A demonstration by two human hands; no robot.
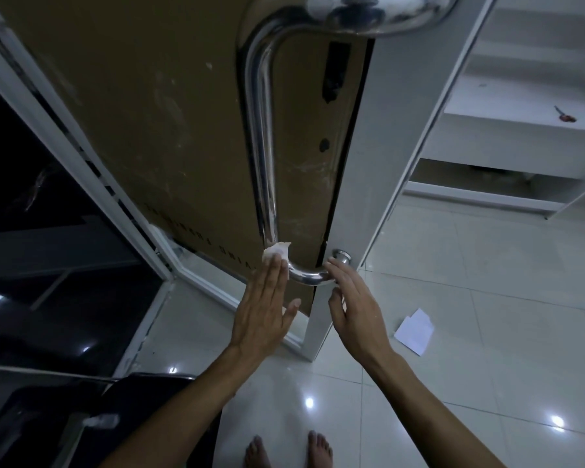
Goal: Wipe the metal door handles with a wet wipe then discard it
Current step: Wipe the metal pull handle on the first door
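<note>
I see left hand (262, 309) flat, fingers straight, pressing wet wipe (276, 253) onto the handle's (263, 143) lower bend. Right hand (352, 304) loosely spread, fingertips at the handle's mount end.

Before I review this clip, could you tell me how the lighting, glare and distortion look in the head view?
Head view: dim overall; bright glare spots on the glossy floor tiles; wide-angle bending of the door handle; reflections on its metal; the wet wipe under the left hand stays readable, the right hand too.
</note>
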